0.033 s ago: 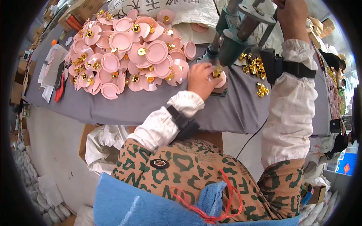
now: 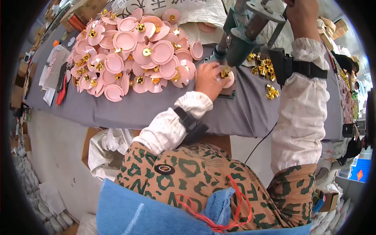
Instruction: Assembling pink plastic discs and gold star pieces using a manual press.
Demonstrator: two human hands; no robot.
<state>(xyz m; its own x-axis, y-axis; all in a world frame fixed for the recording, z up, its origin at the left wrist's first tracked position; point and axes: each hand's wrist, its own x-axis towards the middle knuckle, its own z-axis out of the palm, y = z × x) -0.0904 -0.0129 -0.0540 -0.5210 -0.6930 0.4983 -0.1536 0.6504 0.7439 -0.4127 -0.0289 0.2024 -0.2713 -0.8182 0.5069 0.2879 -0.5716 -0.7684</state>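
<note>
The left-hand grip (image 2: 209, 79) holds a pink disc (image 2: 230, 83) with a gold fitting (image 2: 225, 73) at the green press (image 2: 240, 49). The right-hand grip (image 2: 300, 17) is raised beside it. Heaped pink discs (image 2: 162, 53) and loose gold fittings (image 2: 266, 70) lie on the grey surface (image 2: 137, 111).

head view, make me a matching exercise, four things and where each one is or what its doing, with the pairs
1. left hand
2. right hand
3. pile of pink discs
4. loose gold pieces

A. on the grey cloth, right of the green press
B. raised at the top edge
C. on the cloth, upper left
D. holding a pink disc

1-D, 2-B, 3-C, 4-A
</note>
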